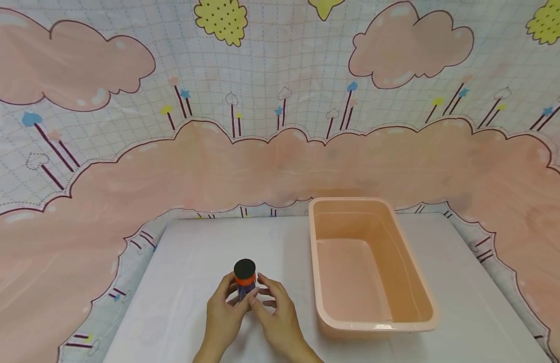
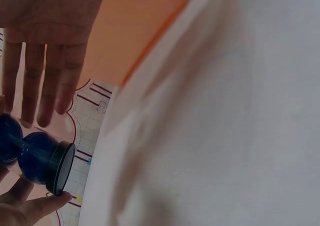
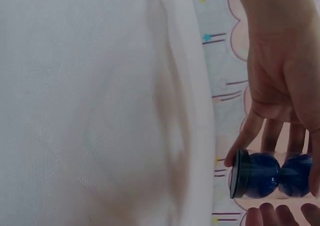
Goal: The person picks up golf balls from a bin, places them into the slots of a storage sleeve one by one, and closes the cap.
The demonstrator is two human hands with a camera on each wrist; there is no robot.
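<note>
An hourglass [image 1: 245,273] with a black end cap and an orange upper part stands upright between my hands, above the table. Blue bulbs and the dark lower cap of the hourglass [image 2: 39,157] show in the left wrist view. My left hand [image 1: 223,313] holds it, fingers curled about its side and one fingertip near the lower cap. My right hand [image 1: 281,316] is close on the other side, its fingers extended around the hourglass. In the right wrist view, fingertips of the right hand [image 3: 281,217] appear slightly apart from the glass. Thumbs partly hide its front.
A deep peach plastic basin [image 1: 317,282] stands on the white table [image 1: 171,297], to the right of my hands. Cloud-patterned cloth [image 1: 270,166] hangs behind the table and drapes along its sides.
</note>
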